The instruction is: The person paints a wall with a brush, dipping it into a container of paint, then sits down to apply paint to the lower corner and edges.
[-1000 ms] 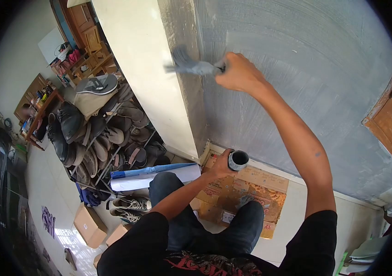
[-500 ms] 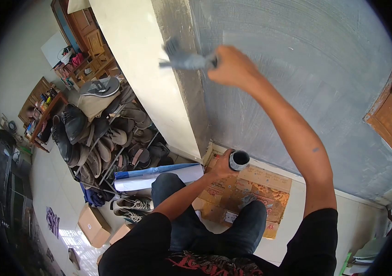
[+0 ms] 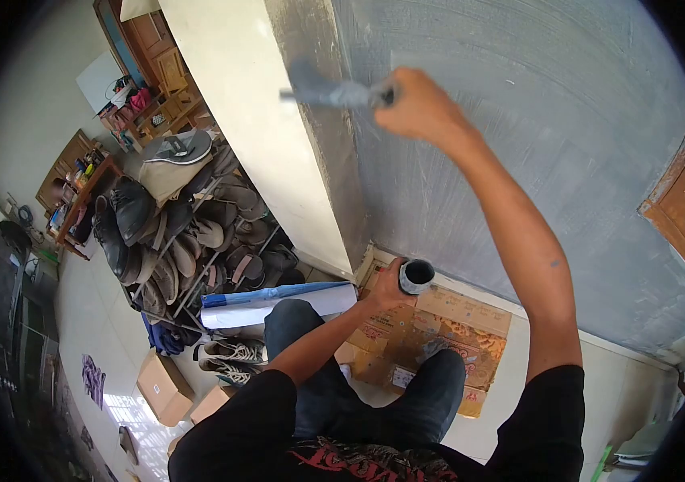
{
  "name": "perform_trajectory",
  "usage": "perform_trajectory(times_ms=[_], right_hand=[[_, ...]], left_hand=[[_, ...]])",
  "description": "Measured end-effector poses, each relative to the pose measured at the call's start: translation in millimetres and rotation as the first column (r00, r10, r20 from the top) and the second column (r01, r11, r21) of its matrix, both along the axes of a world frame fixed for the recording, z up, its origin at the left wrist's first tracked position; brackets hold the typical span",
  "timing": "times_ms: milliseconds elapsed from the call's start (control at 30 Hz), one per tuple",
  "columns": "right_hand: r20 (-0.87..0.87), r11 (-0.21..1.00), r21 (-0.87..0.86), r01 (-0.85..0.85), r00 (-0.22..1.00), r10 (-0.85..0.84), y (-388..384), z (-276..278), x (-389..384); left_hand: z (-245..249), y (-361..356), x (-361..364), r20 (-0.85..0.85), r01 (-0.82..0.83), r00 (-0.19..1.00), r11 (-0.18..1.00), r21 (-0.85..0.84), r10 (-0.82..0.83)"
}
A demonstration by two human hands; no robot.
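Observation:
My right hand point(image 3: 423, 106) is wrapped around the handle of a paintbrush point(image 3: 346, 94) smeared with grey paint. Its blurred bristles reach left over the narrow grey side of the pillar point(image 3: 316, 120), at the corner with the cream face. Lower down, my left hand point(image 3: 387, 287) grips a small paint-streaked cup point(image 3: 417, 277) from its left side. The cup stays upright above the cardboard, and its inside looks dark. Behind my right arm spreads the grey-painted wall point(image 3: 479, 185), with brush streaks across it.
Flattened cardboard point(image 3: 439, 321) covers the floor along the wall base. A rack heaped with shoes point(image 3: 190, 241) stands left of the pillar. A long white-and-blue roll point(image 3: 278, 305), sneakers point(image 3: 230, 357) and an open box point(image 3: 164, 390) lie nearby. A wooden frame point(image 3: 676, 201) edges the wall at right.
My right hand and the brush have shifted slightly right and down, and the brush lies more level. My left hand keeps the cup in nearly the same place.

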State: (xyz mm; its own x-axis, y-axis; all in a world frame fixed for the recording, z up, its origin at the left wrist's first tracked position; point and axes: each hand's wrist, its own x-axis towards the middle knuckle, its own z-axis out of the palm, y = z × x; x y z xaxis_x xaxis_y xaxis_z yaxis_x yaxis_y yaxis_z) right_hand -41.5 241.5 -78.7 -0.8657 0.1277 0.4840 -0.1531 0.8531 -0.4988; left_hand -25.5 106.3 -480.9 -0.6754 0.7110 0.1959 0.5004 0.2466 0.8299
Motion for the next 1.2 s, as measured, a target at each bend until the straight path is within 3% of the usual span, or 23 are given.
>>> perform_trajectory(times_ms=[100, 167, 300, 500, 600, 667, 800, 900, 967, 1000, 1100, 1167, 1200], right_hand=[[0.119, 0.992, 0.124, 0.019, 0.992, -0.034, 4, -20, 1], [-0.083, 0.999, -0.043, 0.000, 0.997, -0.004, 21, -26, 2], [-0.088, 0.982, -0.189, 0.020, 0.995, -0.037, 12, 5, 12], [0.094, 0.999, 0.050, 0.016, 0.995, -0.020, 4, -30, 5], [0.075, 1.000, 0.004, 0.006, 0.997, -0.006, 19, -32, 10], [0.011, 0.979, -0.186, 0.086, 0.996, -0.086, 20, -17, 17], [0.023, 0.966, -0.257, 0.027, 0.999, -0.022, 1, -36, 3], [0.016, 0.993, -0.110, 0.034, 0.999, -0.032, -7, -93, -2], [0.196, 0.999, -0.026, 0.021, 0.980, -0.016, -7, -108, 13], [0.198, 1.000, -0.025, 0.019, 0.980, -0.014, -1, -110, 16], [0.154, 0.987, -0.152, 0.055, 0.988, -0.031, 13, -107, 18], [-0.022, 0.957, -0.287, 0.040, 0.999, -0.048, 13, -97, 13], [-0.020, 0.956, -0.292, 0.040, 0.999, -0.048, 7, -96, 12]], left_hand=[[-4, 1, -1, -0.023, 0.006, 1.000, 1.000, 0.013, -0.006], [-7, 1, -1, -0.053, 0.001, 0.999, 1.000, 0.016, 0.000], [-12, 4, -4, -0.029, 0.006, 1.000, 1.000, 0.029, -0.005], [-10, 4, -3, 0.005, -0.002, 1.000, 0.999, 0.048, 0.002], [-12, 5, -5, -0.017, 0.005, 1.000, 1.000, 0.012, -0.005], [-13, 4, -5, -0.030, 0.003, 1.000, 0.999, -0.038, -0.004], [-16, 5, -9, -0.005, 0.000, 1.000, 1.000, -0.022, 0.000], [-10, 6, -5, 0.011, 0.007, 1.000, 1.000, 0.006, -0.007], [-9, 5, -4, 0.050, 0.016, 0.999, 1.000, 0.006, -0.016], [-12, 5, -4, 0.025, 0.022, 0.999, 1.000, -0.013, -0.022], [-18, 6, -4, 0.012, 0.030, 0.999, 0.999, -0.020, -0.030], [-19, 6, -4, 0.028, 0.035, 0.999, 0.999, -0.017, -0.034], [-20, 7, -7, 0.022, 0.042, 0.999, 0.999, -0.018, -0.041]])
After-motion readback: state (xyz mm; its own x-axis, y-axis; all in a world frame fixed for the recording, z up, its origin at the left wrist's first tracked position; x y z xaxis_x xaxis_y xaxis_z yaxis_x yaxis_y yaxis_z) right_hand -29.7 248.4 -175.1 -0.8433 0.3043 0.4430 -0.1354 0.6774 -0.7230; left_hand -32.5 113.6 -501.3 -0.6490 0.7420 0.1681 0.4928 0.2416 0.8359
